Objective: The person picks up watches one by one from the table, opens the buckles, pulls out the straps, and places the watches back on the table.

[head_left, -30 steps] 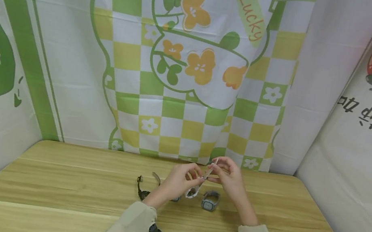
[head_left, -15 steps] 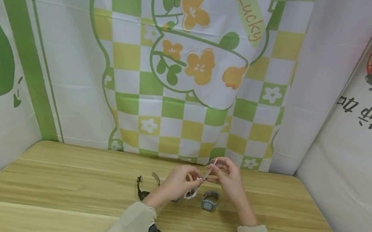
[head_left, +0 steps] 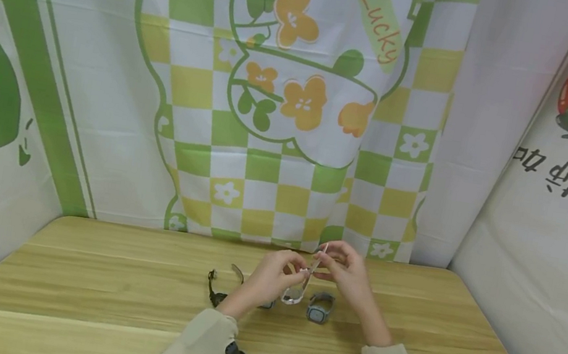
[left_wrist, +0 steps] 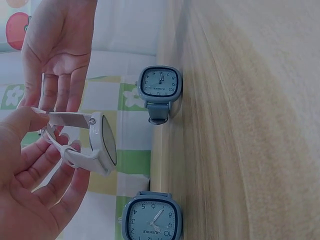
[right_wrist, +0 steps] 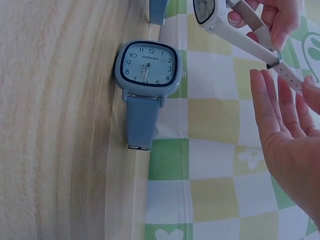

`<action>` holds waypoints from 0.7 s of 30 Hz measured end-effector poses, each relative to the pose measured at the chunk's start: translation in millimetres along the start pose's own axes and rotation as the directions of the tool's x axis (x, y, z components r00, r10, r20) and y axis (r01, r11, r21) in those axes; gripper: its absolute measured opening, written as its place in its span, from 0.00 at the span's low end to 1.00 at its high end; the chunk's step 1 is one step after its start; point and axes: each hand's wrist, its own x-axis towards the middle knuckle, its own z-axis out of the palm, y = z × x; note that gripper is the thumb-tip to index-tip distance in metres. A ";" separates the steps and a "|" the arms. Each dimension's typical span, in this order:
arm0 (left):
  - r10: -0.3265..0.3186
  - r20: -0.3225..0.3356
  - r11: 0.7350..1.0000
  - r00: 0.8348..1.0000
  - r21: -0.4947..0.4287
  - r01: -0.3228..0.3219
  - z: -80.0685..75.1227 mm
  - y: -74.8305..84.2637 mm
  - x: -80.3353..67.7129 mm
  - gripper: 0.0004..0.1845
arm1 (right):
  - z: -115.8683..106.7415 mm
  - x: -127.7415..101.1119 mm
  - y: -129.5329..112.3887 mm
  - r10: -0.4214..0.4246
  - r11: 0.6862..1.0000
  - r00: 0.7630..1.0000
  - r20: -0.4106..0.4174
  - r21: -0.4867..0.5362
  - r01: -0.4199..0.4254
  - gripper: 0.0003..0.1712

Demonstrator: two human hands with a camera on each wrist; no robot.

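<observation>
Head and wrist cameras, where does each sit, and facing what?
Head: head-worn, facing forward and down over the table; left hand, right hand and sleeves show.
Left wrist: on that wrist, facing the white watch; both hands show.
Right wrist: on that wrist, facing a blue watch and curtain; both hands show.
Both wrist views share the white watch.

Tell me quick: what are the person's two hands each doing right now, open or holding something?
Left hand: holding the white watch by its strap.
Right hand: pinching the end of that strap.
</observation>
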 end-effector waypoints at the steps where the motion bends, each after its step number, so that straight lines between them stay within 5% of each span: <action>1: -0.001 -0.001 1.000 1.000 -0.001 0.001 0.1 -0.1 0.1 0.07 | 0.1 -0.2 0.0 0.000 1.000 1.000 0.001 -0.001 0.000 0.17; 21: 0.000 -0.054 0.999 0.999 -0.042 -0.002 0.9 -0.1 -0.2 0.07 | 4.6 -1.0 3.5 -0.014 1.000 0.999 0.035 -0.024 0.015 0.16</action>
